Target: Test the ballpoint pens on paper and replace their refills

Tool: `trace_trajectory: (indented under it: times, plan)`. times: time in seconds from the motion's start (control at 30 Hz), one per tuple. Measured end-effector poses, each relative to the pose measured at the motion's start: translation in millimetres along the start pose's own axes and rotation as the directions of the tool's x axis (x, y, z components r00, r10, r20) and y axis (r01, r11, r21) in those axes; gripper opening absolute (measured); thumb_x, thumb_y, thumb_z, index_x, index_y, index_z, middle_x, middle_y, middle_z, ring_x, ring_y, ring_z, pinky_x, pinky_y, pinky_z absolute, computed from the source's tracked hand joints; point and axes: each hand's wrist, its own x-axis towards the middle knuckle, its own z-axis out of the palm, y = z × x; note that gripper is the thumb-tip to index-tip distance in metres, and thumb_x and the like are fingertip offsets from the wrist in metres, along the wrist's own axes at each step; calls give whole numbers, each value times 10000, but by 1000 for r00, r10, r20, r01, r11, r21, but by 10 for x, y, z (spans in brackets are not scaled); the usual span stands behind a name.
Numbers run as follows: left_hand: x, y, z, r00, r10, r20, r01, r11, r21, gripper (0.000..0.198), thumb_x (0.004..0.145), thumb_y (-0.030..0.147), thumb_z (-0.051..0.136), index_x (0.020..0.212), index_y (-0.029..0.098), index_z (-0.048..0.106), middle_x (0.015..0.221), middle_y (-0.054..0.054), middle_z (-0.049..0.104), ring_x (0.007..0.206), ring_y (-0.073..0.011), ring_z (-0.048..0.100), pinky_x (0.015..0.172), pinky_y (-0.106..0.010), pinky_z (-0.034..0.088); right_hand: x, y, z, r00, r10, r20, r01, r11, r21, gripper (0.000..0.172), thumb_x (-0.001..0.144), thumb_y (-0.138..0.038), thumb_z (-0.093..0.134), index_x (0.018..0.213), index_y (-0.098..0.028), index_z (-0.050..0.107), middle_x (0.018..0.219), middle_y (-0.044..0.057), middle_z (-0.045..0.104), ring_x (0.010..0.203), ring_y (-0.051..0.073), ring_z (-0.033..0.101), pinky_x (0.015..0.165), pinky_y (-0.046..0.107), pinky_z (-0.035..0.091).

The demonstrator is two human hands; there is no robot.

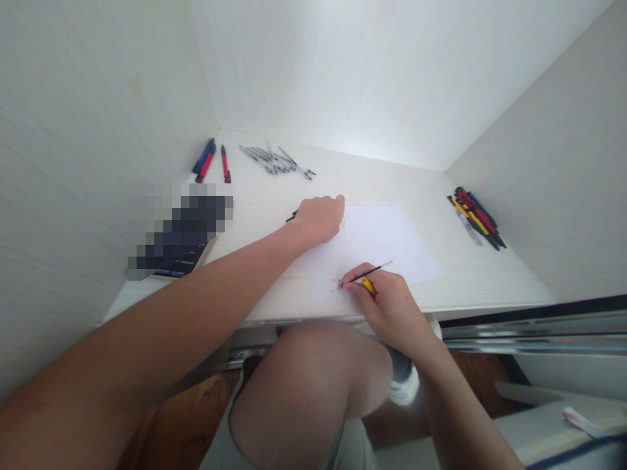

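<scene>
My right hand (386, 297) pinches a thin pen refill (375, 269), its tip at the white paper (406, 241). A yellow pen barrel (368, 286) sticks out between the fingers of the same hand. Small dark marks show on the paper beside the refill's tip. My left hand (321, 219) rests at the paper's upper left edge, fingers curled and pressed together; what lies under them is hidden. Black pen parts (292, 215) show on the desk next to its wrist.
Several clear refills (274, 160) lie at the back of the white desk (255, 241). Red and blue pens (206, 160) are at the back left, by a phone (183, 254). A pile of mixed pens (477, 215) lies at the right. White walls enclose the desk.
</scene>
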Motion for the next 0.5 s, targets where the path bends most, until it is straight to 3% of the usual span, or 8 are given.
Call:
trace_trajectory:
  times: [0.5]
  plan:
    - [16, -7, 31, 1000, -27, 6, 27, 999, -46, 338, 1004, 233, 465, 1305, 118, 567, 1163, -216, 706, 1157, -371, 675, 917, -435, 515, -6, -28, -12, 1000, 24, 6, -24, 999, 30, 141, 975, -180, 579, 942, -195, 715, 1001, 58, 760, 933, 230, 701, 845, 344, 490]
